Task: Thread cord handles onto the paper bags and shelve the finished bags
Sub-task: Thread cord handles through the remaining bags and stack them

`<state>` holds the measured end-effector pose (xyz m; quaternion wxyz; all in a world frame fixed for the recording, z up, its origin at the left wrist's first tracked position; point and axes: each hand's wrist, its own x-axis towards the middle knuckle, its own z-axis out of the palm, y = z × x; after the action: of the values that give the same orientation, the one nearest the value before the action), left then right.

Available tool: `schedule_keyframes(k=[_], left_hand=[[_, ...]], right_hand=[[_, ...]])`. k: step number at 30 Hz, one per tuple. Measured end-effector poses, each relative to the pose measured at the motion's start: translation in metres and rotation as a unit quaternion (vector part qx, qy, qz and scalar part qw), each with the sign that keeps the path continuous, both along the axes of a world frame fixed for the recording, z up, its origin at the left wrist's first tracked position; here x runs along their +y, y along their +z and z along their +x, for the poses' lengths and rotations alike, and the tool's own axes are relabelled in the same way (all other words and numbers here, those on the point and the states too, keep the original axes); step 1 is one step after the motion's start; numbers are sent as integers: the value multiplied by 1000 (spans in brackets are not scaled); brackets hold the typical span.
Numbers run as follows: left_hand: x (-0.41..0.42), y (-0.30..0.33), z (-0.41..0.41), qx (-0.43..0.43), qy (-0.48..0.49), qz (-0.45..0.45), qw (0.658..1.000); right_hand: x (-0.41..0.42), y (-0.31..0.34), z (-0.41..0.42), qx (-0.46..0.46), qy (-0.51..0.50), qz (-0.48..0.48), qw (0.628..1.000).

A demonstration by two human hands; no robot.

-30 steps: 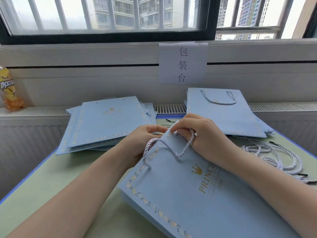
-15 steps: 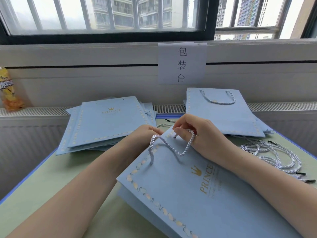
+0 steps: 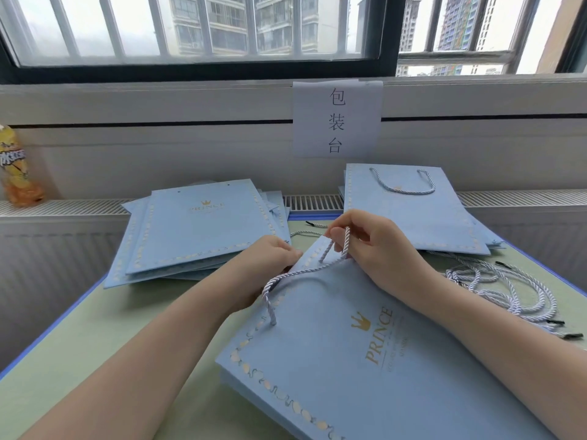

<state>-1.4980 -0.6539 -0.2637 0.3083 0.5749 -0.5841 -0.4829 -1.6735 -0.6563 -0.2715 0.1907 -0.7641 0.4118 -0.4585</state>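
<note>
Your hands meet at the top edge of the blue paper bag (image 3: 365,360), which lies flat on the green table (image 3: 79,360) right before you.

Your right hand (image 3: 378,249) pinches the twisted cord handle (image 3: 298,274) near the bag's rim; the cord's other end enters a hole lower left. Your left hand (image 3: 266,265) grips the bag's edge, fingertips hidden behind the paper. The bag's lower corner is cut off. Loose cords (image 3: 505,290) lie right, partly out of view.

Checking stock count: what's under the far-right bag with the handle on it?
Under the handled bag, edges of more blue bags stick out at its right side, resting on the table. How many, and whether those have handles, is covered.
</note>
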Motion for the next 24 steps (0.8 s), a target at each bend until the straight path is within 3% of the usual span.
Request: schedule_keyframes(k=[5,8,11,16,19,24], left_hand=[[3,6,6,-34,-38,-13,999],[9,14,8,-63,-98,-9,993],[13,19,11,-25,-147,3,989],[13,31,23,76,-81,-11,994],[11,36,34,108,-39,-18,993],[5,37,47,151,24,-31,988]], right_hand=[[4,10,0,-158,-15,-28,987],[7,16,-1,-199,-37,-65,977],[9,19,-1,-238,-44,-56,969],[7,30,-10,-295,-33,-8,955],[5,30,-13,-282,-31,13,959],[6,27,-10,-164,-47,-16,985]])
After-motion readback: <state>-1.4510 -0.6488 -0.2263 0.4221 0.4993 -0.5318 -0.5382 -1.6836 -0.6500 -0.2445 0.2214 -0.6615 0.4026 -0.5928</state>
